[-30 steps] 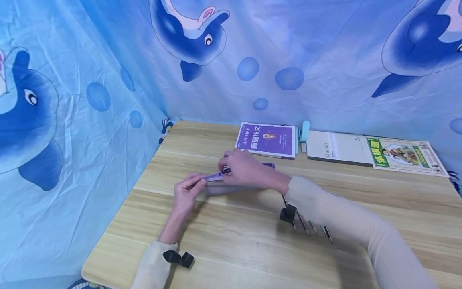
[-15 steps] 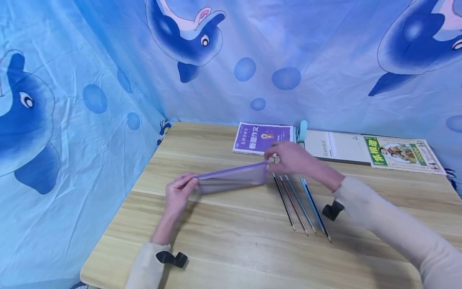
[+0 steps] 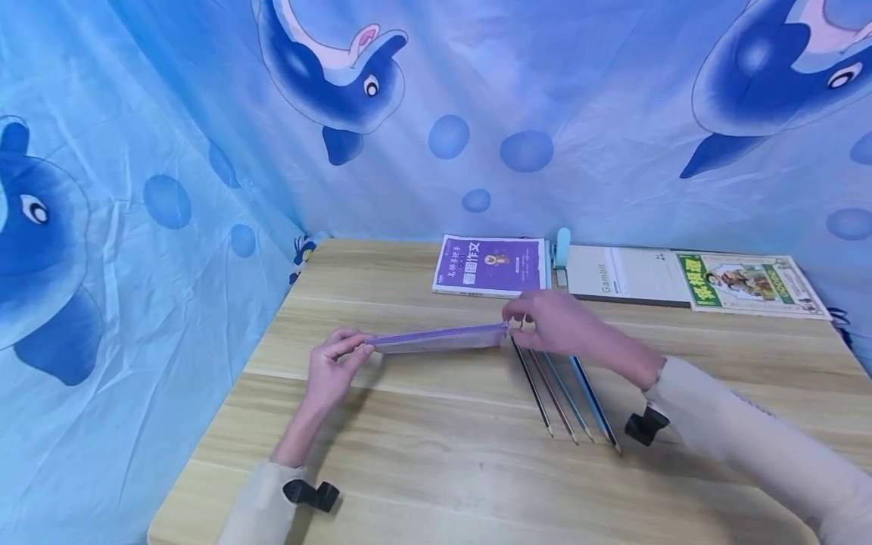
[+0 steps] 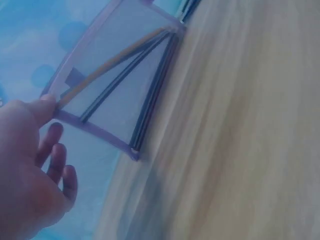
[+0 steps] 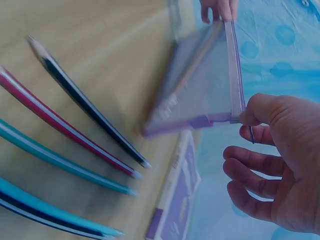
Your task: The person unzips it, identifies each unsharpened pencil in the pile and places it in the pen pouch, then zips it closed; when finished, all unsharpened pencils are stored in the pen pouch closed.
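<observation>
Wooden desk (image 3: 436, 469): four pencils (image 3: 565, 397) beside pouch (image 3: 439, 338); books (image 3: 492, 265) behind.

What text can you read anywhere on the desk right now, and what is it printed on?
"Gambit": grey-white notebook at the back of the table.
Purple booklet: large Chinese title on the cover, too small to read reliably.
Green-bordered magazine: green title block, blurred.
Purple mesh pouch and pencils: no legible print.

We cannot read the small print on the purple booklet (image 3: 492, 265). Our right hand (image 3: 555, 324) hides the pencil (image 3: 534, 386) tops, and the mesh pouch (image 5: 205, 95) blurs (its contents stay indistinct).
</observation>
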The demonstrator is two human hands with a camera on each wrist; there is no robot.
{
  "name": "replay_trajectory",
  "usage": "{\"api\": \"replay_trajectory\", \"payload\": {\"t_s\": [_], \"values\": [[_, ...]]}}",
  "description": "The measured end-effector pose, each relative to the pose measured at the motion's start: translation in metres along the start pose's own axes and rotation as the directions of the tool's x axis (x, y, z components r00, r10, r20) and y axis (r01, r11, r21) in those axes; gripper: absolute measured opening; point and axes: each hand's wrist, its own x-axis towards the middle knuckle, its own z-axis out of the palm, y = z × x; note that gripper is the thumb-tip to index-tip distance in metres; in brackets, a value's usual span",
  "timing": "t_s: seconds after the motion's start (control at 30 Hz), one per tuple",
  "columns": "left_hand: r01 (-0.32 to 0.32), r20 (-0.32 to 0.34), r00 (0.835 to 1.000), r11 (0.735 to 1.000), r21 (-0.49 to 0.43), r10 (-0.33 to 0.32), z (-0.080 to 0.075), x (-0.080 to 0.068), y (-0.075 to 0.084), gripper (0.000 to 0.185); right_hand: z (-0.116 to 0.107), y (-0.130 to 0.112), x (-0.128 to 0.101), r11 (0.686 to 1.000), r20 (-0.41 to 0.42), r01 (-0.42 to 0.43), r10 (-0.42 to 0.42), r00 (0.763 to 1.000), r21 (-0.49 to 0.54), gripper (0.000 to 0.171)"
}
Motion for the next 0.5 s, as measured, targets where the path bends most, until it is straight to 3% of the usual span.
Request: {"api": "replay_trajectory", "payload": {"t_s": [0.1, 0.3, 0.4, 0.5], "values": [[-0.009, 0.055, 0.998, 0.998, 0.067, 0.006, -0.003, -0.003, -0.006, 0.022, 0.013, -0.007, -0.01, 0.999, 0.021, 0.028, -0.027, 0.999, -0.016, 0.021], [0.073, 0.166, 0.98, 0.978, 0.196, -0.106, -0.009, -0.021, -0.016, 0.032, 0.049, -0.021, -0.027, 0.998, 0.132, 0.018, -0.011, 0.991, -0.053, 0.021], [0.015, 0.228, 0.97, 0.958, 0.285, -0.083, -0.015, -0.029, -0.016, 0.034, 0.063, -0.025, -0.032, 0.998, 0.113, 0.05, -0.045, 0.993, -0.049, 0.022], [-0.06, 0.309, 0.949, 0.92, 0.388, -0.069, -0.03, -0.03, -0.008, 0.044, 0.067, -0.026, -0.038, 0.998, 0.097, 0.055, -0.055, 0.994, -0.004, 0.025]]}}
